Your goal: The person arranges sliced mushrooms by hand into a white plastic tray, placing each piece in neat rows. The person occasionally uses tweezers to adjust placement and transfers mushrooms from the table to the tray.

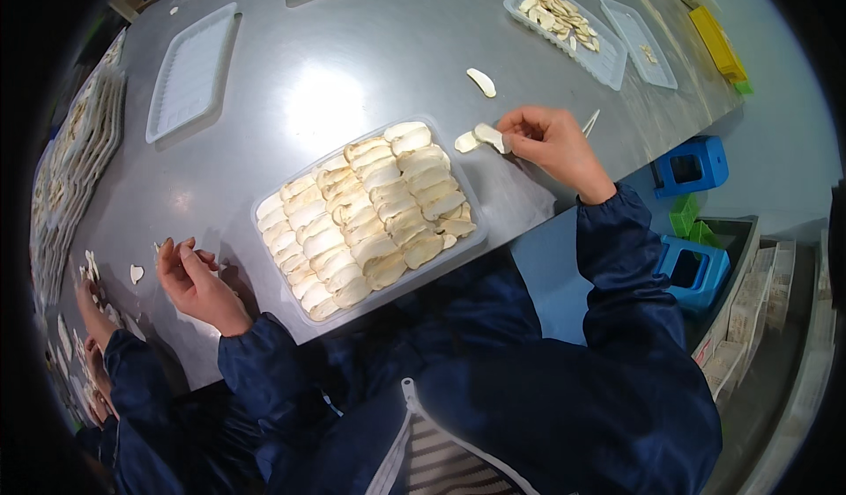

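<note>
In front of me, at the table's near edge, a clear plastic tray holds overlapping rows of pale mushroom-like slices. My right hand, beyond the tray's right side, pinches a pale slice between thumb and fingers. That slice overlaps another slice by the table surface. A single curved slice lies farther back. Left of the tray, my left hand hovers with its fingers curled and apart; nothing shows in its grasp. A small piece lies to its left.
An empty tray lies at the back left, near stacked filled trays. A tray of loose slices and tweezers lie to the right. A co-worker's hand is at far left. Blue stools stand beyond the table's right edge.
</note>
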